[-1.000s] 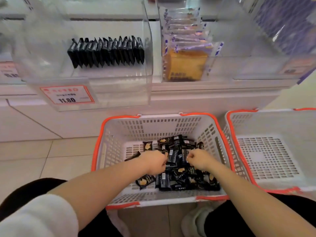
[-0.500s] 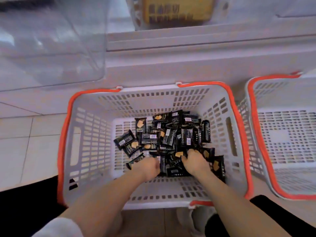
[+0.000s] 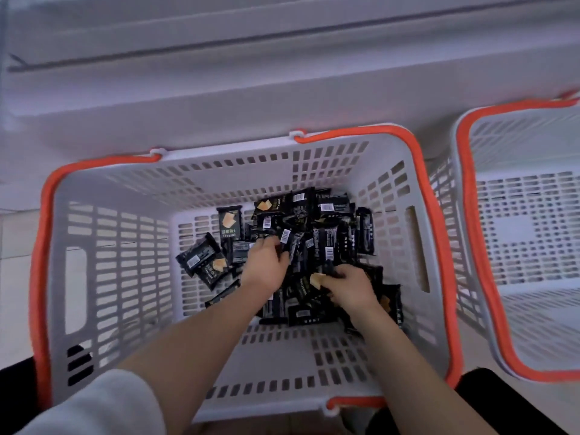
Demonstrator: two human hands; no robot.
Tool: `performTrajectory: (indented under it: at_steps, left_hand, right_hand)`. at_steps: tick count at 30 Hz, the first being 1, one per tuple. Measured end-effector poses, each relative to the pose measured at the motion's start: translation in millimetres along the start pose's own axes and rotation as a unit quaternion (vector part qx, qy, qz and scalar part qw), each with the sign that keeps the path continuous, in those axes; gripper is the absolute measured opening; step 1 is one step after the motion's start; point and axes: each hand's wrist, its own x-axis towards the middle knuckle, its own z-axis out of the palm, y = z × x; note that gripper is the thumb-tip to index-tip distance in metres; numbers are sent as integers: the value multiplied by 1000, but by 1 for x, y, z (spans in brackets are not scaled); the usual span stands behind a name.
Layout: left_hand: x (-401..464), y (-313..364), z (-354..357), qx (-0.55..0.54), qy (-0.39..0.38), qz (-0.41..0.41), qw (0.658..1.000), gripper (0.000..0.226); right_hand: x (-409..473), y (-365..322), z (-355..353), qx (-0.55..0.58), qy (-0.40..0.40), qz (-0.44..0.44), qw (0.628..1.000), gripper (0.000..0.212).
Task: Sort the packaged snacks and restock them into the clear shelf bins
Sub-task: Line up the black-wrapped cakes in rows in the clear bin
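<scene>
A white basket (image 3: 113,277) with an orange rim sits on the floor below me, holding a heap of several small black snack packets (image 3: 326,233) printed with a yellow cracker. Both my hands are down in the heap. My left hand (image 3: 265,266) has its fingers curled around black packets near the middle of the pile. My right hand (image 3: 350,285) pinches a black packet at the pile's near right side. My forearms hide part of the packets underneath.
A second white basket (image 3: 527,233) with an orange rim stands to the right, with nothing visible inside. The white shelf base (image 3: 282,89) runs across the top of the view. My dark trouser knees show at the bottom corners.
The view has tilted further down and moved closer, so the clear bins have left the frame. My left hand has reached deeper into the pile; my right hand stays at the near right side.
</scene>
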Motion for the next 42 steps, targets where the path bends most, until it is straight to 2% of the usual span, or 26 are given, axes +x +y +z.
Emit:
performTrajectory:
  at_steps: [4, 7, 9, 11, 12, 13, 14, 15, 16, 17, 19, 21, 23, 25, 27, 29, 31, 33, 36, 39, 41, 42]
  left_hand:
    - [12, 15, 13, 37, 20, -39, 998, 48]
    - [12, 19, 19, 5, 43, -38, 998, 47]
    - [10, 20, 19, -71, 30, -26, 997, 42]
    - [2, 17, 12, -227, -6, -53, 972, 32]
    - [-4, 15, 5, -354, -40, -90, 930, 25]
    - [-10, 12, -3, -485, -82, -127, 862, 20]
    - [-17, 8, -11, -599, -115, -152, 778, 20]
    - [-23, 2, -18, -678, -132, -162, 704, 22]
    - [-28, -5, -24, -720, -141, -159, 660, 24]
    - [-34, -11, -31, -737, -147, -146, 643, 26]
    - [-43, -17, -40, -731, -157, -120, 653, 25]
    - [-52, -23, -47, -699, -159, -104, 690, 22]
    - [-58, -30, -50, -654, -153, -89, 736, 20]
    - [-64, -38, -51, -632, -139, -78, 759, 17]
    - [-70, -45, -52, -639, -129, -76, 755, 19]
    - [-75, -50, -52, -656, -109, -85, 742, 23]
    - [-79, -51, -49, -668, -91, -91, 733, 26]
    - [-81, -48, -45, -670, -96, -71, 733, 30]
    - [-82, -41, -38, -649, -118, -48, 750, 35]
    - [-78, -35, -31, -565, -96, -72, 816, 22]
    - [-71, -37, -24, -489, -62, -85, 866, 48]
    - [-67, -38, -21, -470, -45, -99, 876, 60]
  right_hand:
    - [-10, -7, -17, 56, 1, -16, 998, 9]
    - [-17, -8, -24, 112, 9, -28, 993, 9]
    - [-21, -11, -27, 162, 26, -18, 986, 17]
    - [-24, -15, -30, 212, 30, -9, 977, 17]
    - [-27, -17, -31, 227, 22, -12, 974, 13]
    - [-30, -20, -32, 234, 11, -22, 972, 10]
    - [-33, -23, -33, 234, -2, -41, 971, 10]
    - [-36, -27, -33, 228, -17, -64, 971, 12]
    - [-39, -31, -34, 218, -34, -88, 971, 15]
    - [-43, -36, -34, 205, -53, -112, 971, 18]
    - [-50, -44, -35, 170, -92, -154, 969, 22]
    - [-59, -52, -34, 93, -125, -203, 967, 25]
    - [-67, -58, -29, -32, -140, -250, 958, 23]
    - [-73, -60, -19, -94, -135, -271, 949, 18]
    - [-77, -58, -7, -25, -130, -248, 960, 9]
    - [-80, -54, 4, 174, -145, -156, 961, 7]
    - [-83, -48, 16, 357, -166, -57, 917, 17]
    - [-85, -44, 30, 404, -158, 3, 901, 22]
    - [-86, -39, 47, 316, -121, 31, 940, 18]
    - [-79, -35, 58, 118, -59, -22, 991, 21]
    - [-71, -37, 58, 23, -35, -68, 997, 29]
    - [-65, -38, 56, -5, -26, -77, 997, 32]
